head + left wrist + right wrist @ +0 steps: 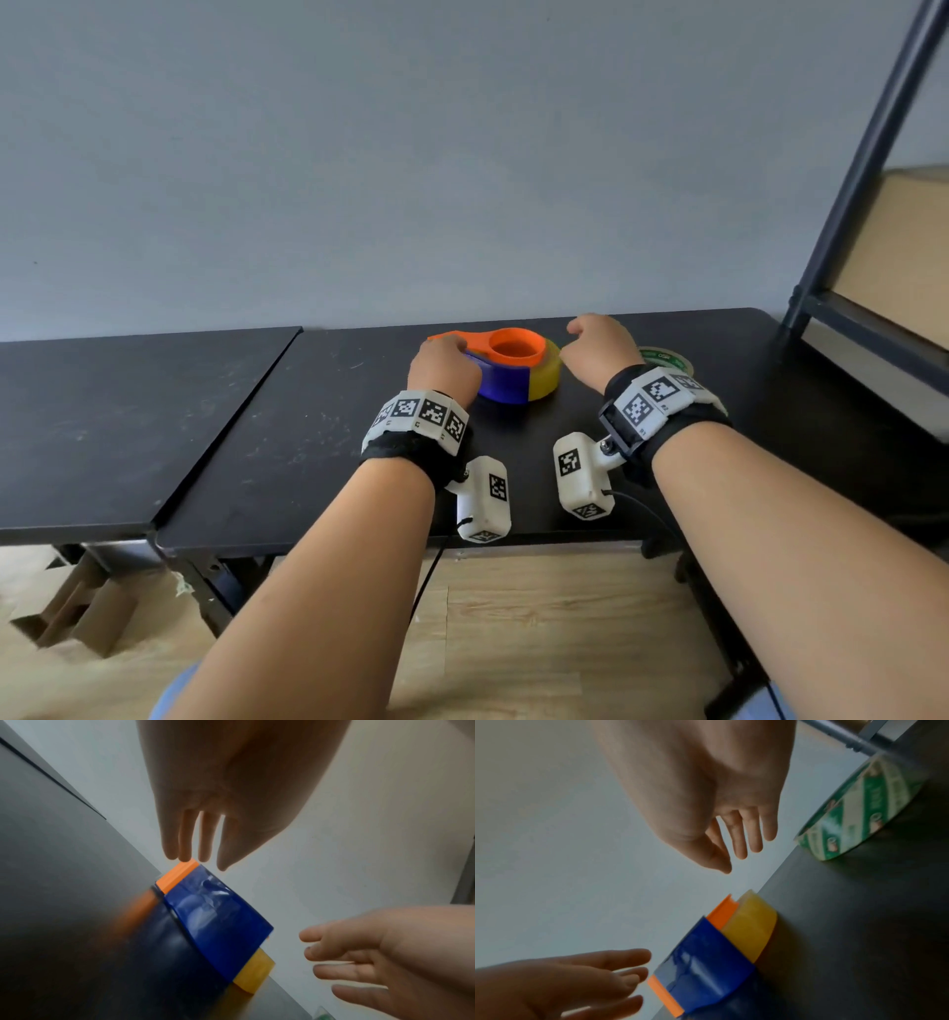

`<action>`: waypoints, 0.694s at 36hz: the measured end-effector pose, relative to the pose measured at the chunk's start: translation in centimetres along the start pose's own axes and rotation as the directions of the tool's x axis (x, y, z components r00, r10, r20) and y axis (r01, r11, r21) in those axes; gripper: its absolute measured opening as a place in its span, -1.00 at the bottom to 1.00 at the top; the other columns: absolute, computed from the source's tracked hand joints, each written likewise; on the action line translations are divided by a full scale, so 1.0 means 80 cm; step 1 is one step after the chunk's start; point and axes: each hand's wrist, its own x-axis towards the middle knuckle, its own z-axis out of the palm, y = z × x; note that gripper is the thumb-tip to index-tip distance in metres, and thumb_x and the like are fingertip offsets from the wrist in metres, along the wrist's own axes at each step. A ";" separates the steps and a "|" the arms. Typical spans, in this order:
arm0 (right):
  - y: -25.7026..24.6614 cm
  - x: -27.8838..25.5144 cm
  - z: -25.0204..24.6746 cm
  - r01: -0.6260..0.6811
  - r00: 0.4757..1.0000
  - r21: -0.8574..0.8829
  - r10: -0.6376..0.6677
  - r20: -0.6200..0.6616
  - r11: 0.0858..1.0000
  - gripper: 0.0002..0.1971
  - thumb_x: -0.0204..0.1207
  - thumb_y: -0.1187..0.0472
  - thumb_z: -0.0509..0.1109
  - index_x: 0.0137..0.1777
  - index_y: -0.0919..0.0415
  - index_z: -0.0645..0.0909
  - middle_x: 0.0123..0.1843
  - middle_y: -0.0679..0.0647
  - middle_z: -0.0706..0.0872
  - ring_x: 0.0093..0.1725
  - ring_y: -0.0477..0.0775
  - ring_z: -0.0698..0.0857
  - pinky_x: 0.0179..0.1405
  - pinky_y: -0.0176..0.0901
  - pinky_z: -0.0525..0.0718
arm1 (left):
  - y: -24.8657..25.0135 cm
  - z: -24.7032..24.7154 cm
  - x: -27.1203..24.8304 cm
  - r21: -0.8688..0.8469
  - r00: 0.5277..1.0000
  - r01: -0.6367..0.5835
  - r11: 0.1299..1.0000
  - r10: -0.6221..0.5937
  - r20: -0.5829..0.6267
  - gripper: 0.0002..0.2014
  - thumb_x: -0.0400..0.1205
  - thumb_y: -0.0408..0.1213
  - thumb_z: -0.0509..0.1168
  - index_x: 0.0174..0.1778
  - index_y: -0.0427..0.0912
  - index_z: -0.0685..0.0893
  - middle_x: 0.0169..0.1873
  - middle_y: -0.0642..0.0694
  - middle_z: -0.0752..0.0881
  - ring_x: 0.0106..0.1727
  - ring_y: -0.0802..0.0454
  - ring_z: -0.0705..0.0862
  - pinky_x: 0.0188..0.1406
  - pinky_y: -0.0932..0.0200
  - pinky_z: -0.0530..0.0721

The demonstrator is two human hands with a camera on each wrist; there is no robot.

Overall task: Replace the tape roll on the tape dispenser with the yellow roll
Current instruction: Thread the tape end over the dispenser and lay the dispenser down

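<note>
Tape dispenser point(506, 367) w/ yellow roll point(547, 375): left hand point(444, 367) & right hand point(601, 349) both relaxed-open, holding nothing.

— What's that under my hands made of?

— The orange plastic tape dispenser point(515, 347) looks matt and smooth; its blue plastic guard point(218, 925) is glossy and throws back light. The yellow translucent tape roll point(753, 929) in it has a soft waxy sheen.

— And beside it?

— A green-and-white printed tape roll point(859, 809), shiny film. The black table top point(318, 426) is matt, scuffed with pale marks. My black cloth wrist straps point(411, 452) look soft, and the floor point(539, 642) is pale wood-grain.
</note>
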 end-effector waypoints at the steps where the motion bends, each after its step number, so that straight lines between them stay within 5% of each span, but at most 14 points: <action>1: 0.006 0.000 -0.001 -0.028 1.000 -0.021 0.027 -0.008 0.999 -0.55 0.55 0.33 0.23 0.45 0.27 0.52 0.47 0.26 0.57 0.45 0.29 0.54 0.36 0.07 0.54 | 0.002 0.003 -0.002 -0.011 1.000 -0.008 1.000 0.008 -0.013 -0.46 0.56 -0.47 0.12 0.48 -0.09 0.54 0.43 -0.21 0.58 0.39 -0.21 0.59 0.30 0.04 0.56; 6: 0.031 -0.008 -0.010 -0.138 0.990 -0.174 0.136 -0.026 0.975 -0.67 0.42 0.29 0.21 0.18 0.21 0.58 0.30 0.26 0.64 0.29 0.35 0.61 0.19 0.10 0.61 | 0.013 0.020 -0.008 -0.020 0.999 -0.044 0.999 0.044 -0.024 -0.42 0.55 -0.49 0.10 0.50 -0.04 0.53 0.41 -0.19 0.58 0.41 -0.19 0.55 0.25 0.07 0.56; 11: 0.047 -0.001 -0.001 -0.180 0.979 -0.254 0.199 0.050 0.950 -0.59 0.48 0.32 0.19 0.32 0.24 0.60 0.18 0.20 0.70 0.19 0.32 0.68 0.27 0.11 0.61 | 0.016 0.030 -0.009 0.008 0.999 -0.051 0.999 0.051 -0.014 -0.42 0.54 -0.47 0.11 0.50 0.01 0.53 0.49 -0.10 0.50 0.45 -0.19 0.50 0.40 -0.05 0.54; 15: 0.050 0.012 0.004 -0.107 0.982 -0.344 0.154 0.113 0.933 -0.50 0.55 0.35 0.19 0.49 0.07 0.51 0.43 0.11 0.62 0.34 0.21 0.65 0.26 -0.05 0.60 | 0.018 0.031 -0.006 0.031 0.999 -0.039 0.999 0.039 0.014 -0.41 0.54 -0.47 0.13 0.52 -0.02 0.51 0.51 -0.11 0.49 0.50 -0.18 0.46 0.44 -0.06 0.52; 18: 0.047 0.024 0.010 -0.064 0.967 -0.320 0.138 0.213 0.945 -0.42 0.60 0.32 0.20 0.63 0.00 0.33 0.62 0.09 0.42 0.51 0.25 0.52 0.45 0.06 0.53 | 0.018 0.030 -0.005 0.043 0.998 -0.044 0.998 0.042 0.042 -0.41 0.54 -0.49 0.14 0.53 -0.06 0.49 0.52 -0.13 0.47 0.52 -0.17 0.44 0.44 -0.04 0.51; 25: 0.030 0.043 0.026 -0.033 0.966 -0.262 0.098 0.240 0.964 -0.42 0.61 0.36 0.18 0.64 0.09 0.30 0.59 0.16 0.43 0.49 0.28 0.51 0.44 0.09 0.54 | 0.017 0.024 -0.002 0.016 0.998 -0.054 0.998 0.053 0.017 -0.44 0.54 -0.50 0.15 0.48 -0.07 0.54 0.44 -0.14 0.57 0.38 -0.18 0.59 0.31 -0.05 0.63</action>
